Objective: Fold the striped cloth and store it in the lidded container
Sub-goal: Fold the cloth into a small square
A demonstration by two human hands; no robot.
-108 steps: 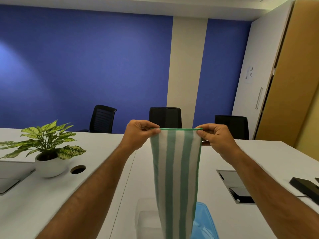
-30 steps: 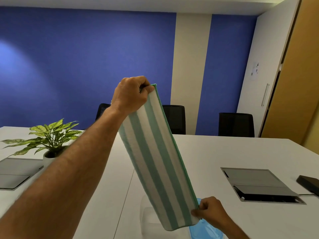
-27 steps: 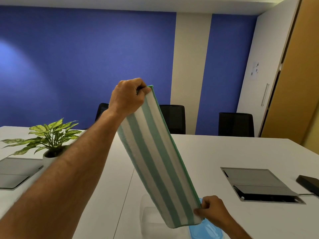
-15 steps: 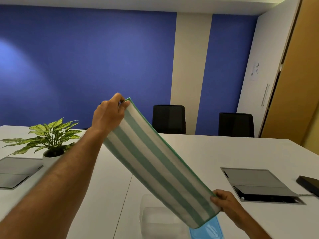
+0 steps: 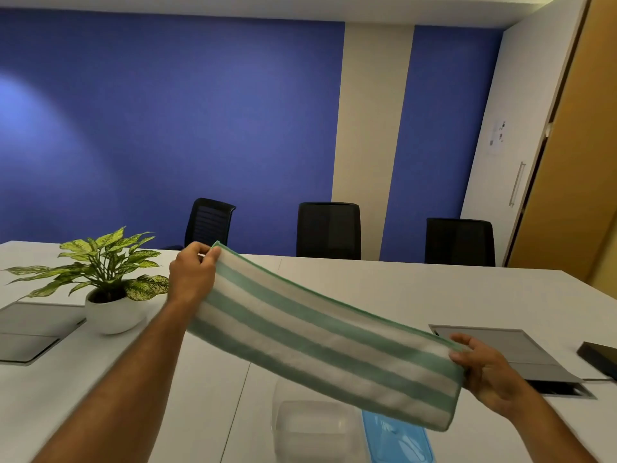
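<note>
The green-and-white striped cloth (image 5: 320, 339) is folded into a long narrow band and stretched in the air above the white table (image 5: 384, 289). My left hand (image 5: 192, 275) pinches its far left end, held higher. My right hand (image 5: 484, 372) grips its near right end, lower and closer to me. Below the cloth, at the table's near edge, stands the clear plastic container (image 5: 314, 429), open, with its blue lid (image 5: 397, 441) lying beside it on the right. The cloth hides part of the lid.
A potted plant (image 5: 107, 282) in a white bowl stands at the left. Grey cable hatches (image 5: 500, 355) are set into the table at right and left (image 5: 30, 332). A black device (image 5: 599, 357) lies at the far right. Three black chairs (image 5: 329, 230) line the far side.
My left hand has dropped from head height down and left, while my right hand has swung out to the right. The cloth went from hanging steeply to lying almost level between them.
</note>
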